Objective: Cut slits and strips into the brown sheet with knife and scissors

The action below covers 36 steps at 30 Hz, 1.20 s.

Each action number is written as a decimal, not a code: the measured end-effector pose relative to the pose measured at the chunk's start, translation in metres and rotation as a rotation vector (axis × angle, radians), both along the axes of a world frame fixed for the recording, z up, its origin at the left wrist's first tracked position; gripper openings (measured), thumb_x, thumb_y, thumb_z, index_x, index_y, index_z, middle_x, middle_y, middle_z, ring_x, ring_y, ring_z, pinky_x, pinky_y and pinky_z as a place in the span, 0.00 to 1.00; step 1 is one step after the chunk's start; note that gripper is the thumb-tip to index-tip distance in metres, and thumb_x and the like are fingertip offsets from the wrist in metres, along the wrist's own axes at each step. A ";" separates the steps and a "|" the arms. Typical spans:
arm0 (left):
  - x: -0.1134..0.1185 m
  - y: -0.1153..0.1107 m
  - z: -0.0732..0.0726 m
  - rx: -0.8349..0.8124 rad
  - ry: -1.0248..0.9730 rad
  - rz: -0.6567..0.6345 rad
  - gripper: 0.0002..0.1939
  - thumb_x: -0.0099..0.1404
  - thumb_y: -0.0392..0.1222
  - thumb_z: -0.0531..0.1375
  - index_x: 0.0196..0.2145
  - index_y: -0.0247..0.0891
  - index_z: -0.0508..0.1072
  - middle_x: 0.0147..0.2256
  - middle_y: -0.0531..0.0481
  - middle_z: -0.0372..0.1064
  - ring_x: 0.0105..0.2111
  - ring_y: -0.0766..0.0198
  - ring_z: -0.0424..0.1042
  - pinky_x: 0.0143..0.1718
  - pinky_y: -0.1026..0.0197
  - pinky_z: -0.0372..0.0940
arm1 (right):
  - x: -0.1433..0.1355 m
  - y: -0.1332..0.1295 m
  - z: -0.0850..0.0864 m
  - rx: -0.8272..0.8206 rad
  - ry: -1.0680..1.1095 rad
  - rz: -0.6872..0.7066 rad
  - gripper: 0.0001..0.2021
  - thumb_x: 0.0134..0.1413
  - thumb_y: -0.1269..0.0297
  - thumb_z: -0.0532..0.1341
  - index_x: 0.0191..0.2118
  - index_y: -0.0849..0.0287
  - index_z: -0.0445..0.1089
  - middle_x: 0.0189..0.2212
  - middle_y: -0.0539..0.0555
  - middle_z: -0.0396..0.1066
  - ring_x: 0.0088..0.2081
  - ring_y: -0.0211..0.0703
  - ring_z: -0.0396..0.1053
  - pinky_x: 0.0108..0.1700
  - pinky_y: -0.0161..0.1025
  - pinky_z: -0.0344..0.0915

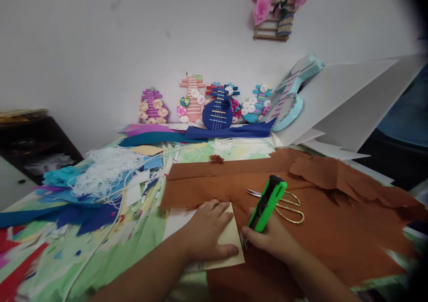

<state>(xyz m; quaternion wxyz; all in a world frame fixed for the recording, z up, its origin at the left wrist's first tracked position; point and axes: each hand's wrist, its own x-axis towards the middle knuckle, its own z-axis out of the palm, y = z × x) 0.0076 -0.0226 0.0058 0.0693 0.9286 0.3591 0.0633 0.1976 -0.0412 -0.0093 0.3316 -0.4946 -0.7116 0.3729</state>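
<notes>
My left hand (209, 228) lies flat, fingers spread, on a cream-coloured card (232, 239) that rests partly on brown paper (200, 186). A white sheet (177, 224) shows beneath the hand on the left. In my right hand (270, 237) is a green and black utility knife (267, 204), held tilted with its upper end towards the right. Its lower end points down by the card's right edge; the blade is too small to make out clearly. Gold-handled scissors (290, 208) lie on the brown paper just behind my right hand, partly covered by the knife.
Tangled white cord (103, 173) and blue paper scraps (90, 215) crowd the table's left. Several decorated paper instruments (217, 110) stand against the wall. Large white boards (341, 97) lean at the back right, beside a light-blue instrument (289, 108). A dark shelf (36, 141) stands far left.
</notes>
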 end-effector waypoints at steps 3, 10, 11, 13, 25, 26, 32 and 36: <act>0.000 0.000 -0.001 0.007 0.005 -0.002 0.34 0.52 0.60 0.55 0.51 0.36 0.59 0.55 0.42 0.52 0.51 0.46 0.51 0.51 0.46 0.47 | -0.003 0.000 0.002 0.005 -0.053 0.009 0.11 0.42 0.64 0.56 0.20 0.58 0.51 0.18 0.45 0.52 0.22 0.32 0.53 0.23 0.30 0.51; 0.000 0.002 0.001 0.001 0.023 -0.015 0.34 0.52 0.59 0.56 0.51 0.36 0.60 0.54 0.42 0.52 0.51 0.46 0.51 0.51 0.47 0.48 | -0.002 -0.001 0.001 -0.053 -0.022 0.055 0.11 0.41 0.62 0.59 0.21 0.60 0.56 0.19 0.46 0.56 0.23 0.34 0.55 0.23 0.30 0.52; 0.000 0.002 0.001 -0.002 0.025 -0.013 0.34 0.51 0.59 0.56 0.51 0.36 0.60 0.55 0.42 0.52 0.51 0.46 0.50 0.51 0.47 0.47 | 0.000 -0.001 0.001 -0.066 0.006 0.069 0.11 0.40 0.61 0.60 0.21 0.60 0.57 0.19 0.46 0.57 0.23 0.34 0.55 0.23 0.30 0.53; 0.000 0.002 0.001 -0.009 0.027 -0.012 0.34 0.51 0.59 0.56 0.51 0.37 0.59 0.55 0.42 0.51 0.52 0.46 0.50 0.51 0.47 0.47 | 0.002 0.000 0.000 -0.082 0.079 0.094 0.12 0.39 0.58 0.61 0.23 0.60 0.59 0.20 0.47 0.57 0.24 0.34 0.55 0.24 0.30 0.54; -0.001 0.003 0.002 -0.023 0.027 -0.008 0.34 0.50 0.59 0.58 0.50 0.38 0.61 0.55 0.43 0.52 0.52 0.47 0.51 0.51 0.48 0.48 | 0.007 0.002 0.000 -0.109 0.266 0.050 0.20 0.41 0.45 0.57 0.29 0.61 0.63 0.23 0.49 0.60 0.26 0.37 0.57 0.28 0.34 0.59; -0.001 0.004 0.002 -0.022 0.027 -0.006 0.34 0.50 0.59 0.58 0.51 0.38 0.61 0.55 0.43 0.52 0.52 0.47 0.50 0.51 0.48 0.48 | 0.007 0.002 0.000 -0.127 0.268 0.082 0.21 0.41 0.45 0.58 0.30 0.61 0.64 0.23 0.49 0.61 0.26 0.37 0.58 0.28 0.34 0.59; 0.000 0.004 0.000 -0.005 0.031 -0.013 0.34 0.50 0.59 0.58 0.50 0.37 0.61 0.55 0.42 0.52 0.51 0.47 0.51 0.51 0.48 0.48 | 0.002 0.001 0.004 -0.147 0.162 0.140 0.15 0.42 0.55 0.60 0.34 0.61 0.66 0.25 0.49 0.64 0.27 0.37 0.60 0.28 0.32 0.58; 0.000 0.004 -0.001 -0.005 0.037 -0.008 0.34 0.50 0.59 0.58 0.51 0.37 0.61 0.55 0.41 0.51 0.52 0.46 0.50 0.51 0.48 0.48 | -0.002 0.000 0.005 -0.133 0.066 0.093 0.10 0.43 0.60 0.59 0.32 0.61 0.66 0.24 0.49 0.64 0.26 0.36 0.59 0.28 0.31 0.57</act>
